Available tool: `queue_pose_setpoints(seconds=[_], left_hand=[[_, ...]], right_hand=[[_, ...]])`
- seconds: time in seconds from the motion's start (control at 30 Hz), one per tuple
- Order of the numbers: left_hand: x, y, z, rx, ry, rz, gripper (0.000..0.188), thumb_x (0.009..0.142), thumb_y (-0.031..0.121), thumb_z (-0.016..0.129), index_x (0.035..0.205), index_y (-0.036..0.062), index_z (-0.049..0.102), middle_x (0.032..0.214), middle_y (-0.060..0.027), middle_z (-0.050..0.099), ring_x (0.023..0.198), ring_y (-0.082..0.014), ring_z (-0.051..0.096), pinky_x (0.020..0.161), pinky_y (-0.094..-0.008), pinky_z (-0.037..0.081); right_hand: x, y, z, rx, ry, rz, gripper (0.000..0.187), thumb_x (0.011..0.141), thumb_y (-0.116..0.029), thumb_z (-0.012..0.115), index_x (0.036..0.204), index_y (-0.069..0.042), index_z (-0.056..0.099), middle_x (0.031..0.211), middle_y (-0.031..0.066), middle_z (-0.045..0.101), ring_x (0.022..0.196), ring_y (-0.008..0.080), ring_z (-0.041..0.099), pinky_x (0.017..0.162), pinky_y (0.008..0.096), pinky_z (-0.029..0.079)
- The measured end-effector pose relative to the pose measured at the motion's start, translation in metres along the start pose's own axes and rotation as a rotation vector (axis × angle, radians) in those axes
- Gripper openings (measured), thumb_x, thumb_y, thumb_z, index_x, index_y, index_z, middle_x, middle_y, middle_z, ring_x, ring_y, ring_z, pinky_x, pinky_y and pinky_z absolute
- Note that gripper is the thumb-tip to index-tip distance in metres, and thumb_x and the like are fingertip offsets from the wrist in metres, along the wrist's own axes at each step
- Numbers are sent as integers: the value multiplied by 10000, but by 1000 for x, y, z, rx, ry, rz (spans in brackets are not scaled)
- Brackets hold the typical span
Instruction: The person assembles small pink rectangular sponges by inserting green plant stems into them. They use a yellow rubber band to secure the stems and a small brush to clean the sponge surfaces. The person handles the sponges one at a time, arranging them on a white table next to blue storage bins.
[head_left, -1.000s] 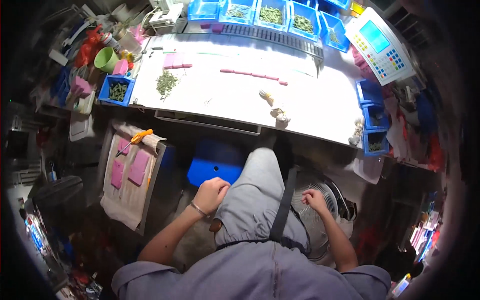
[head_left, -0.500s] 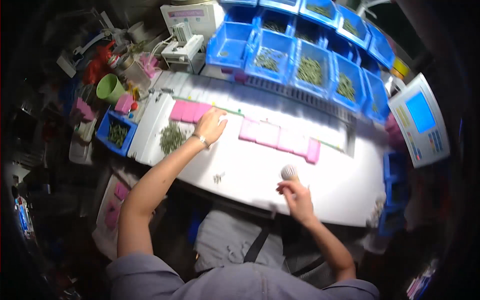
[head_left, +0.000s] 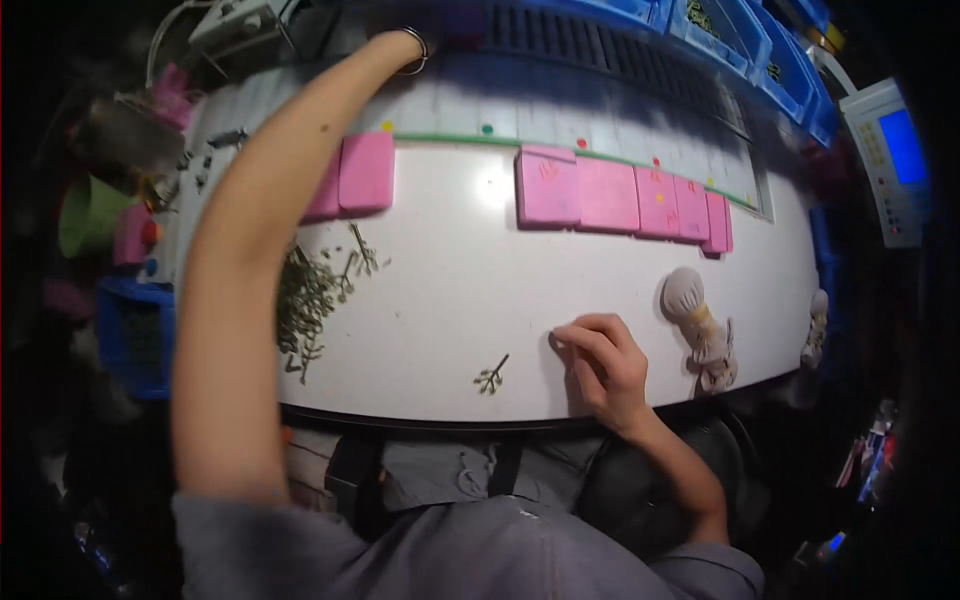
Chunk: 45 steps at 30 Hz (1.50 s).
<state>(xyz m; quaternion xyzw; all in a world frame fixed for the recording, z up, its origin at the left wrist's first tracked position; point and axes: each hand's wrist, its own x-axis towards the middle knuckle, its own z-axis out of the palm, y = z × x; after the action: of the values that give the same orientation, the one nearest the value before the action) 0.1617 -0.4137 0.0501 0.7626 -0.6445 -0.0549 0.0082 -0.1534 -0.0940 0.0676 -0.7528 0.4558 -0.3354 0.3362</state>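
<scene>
One white worktop (head_left: 440,295) beneath the right hand (head_left: 612,365), blue bins (head_left: 765,50) beyond.

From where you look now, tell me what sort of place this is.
Probably a small-parts workshop: a loose heap of small green branched pieces, a row of pink rectangular blocks and blue open-topped plastic bins suggest it.

Open central tabletop (head_left: 440,275), sprig pile (head_left: 310,300) left, pink blocks (head_left: 607,196) behind, cloth bundle (head_left: 700,325) right
</scene>
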Motion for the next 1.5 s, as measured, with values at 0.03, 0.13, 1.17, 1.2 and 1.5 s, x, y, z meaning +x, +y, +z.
queue_pose_setpoints(seconds=[0.03, 0.13, 1.17, 1.2, 1.5], left_hand=[[-12, 1, -15, 8, -23, -22, 331, 834, 297, 474, 1049, 107, 638, 1223, -192, 525, 1143, -334, 493, 924, -460, 412], [-88, -3, -29, 314, 0, 188, 298, 832, 279, 476, 963, 92, 667, 1157, -197, 546, 1092, -366, 493, 900, -471, 413], [-396, 36, 24, -892, 113, 320, 783, 646, -17, 735, 1337, 7, 367, 1105, -100, 475, 838, -146, 495, 646, -248, 432], [-395, 36, 25, -904, 112, 315, 774, 641, -20, 737, 1328, 5, 381, 1097, -99, 483, 828, -144, 501, 638, -245, 432], [-390, 32, 23, -933, 124, 318, 705, 620, -46, 740, 1269, -10, 465, 1054, -104, 521, 760, -134, 537, 585, -231, 435]], right_hand=[[2, -4, 0, -50, -18, -45, 286, 742, 92, 564, 1004, -14, 610, 918, 110, 554, 718, 239, 575, 633, 307, 477], [3, -21, 17, -93, -115, -99, 339, 759, 91, 579, 1067, -48, 608, 963, 107, 531, 757, 182, 560, 649, 274, 475], [80, -16, -9, -595, -582, -915, 116, 787, -123, 463, 821, -13, 481, 861, 89, 498, 790, 211, 522, 708, 296, 445], [85, -17, -9, -598, -614, -951, 119, 790, -120, 464, 846, -17, 486, 855, 90, 491, 780, 216, 519, 708, 300, 445], [117, -7, 6, -447, -753, -1250, 137, 770, -134, 516, 847, -36, 461, 830, 89, 475, 749, 218, 512, 701, 308, 451]])
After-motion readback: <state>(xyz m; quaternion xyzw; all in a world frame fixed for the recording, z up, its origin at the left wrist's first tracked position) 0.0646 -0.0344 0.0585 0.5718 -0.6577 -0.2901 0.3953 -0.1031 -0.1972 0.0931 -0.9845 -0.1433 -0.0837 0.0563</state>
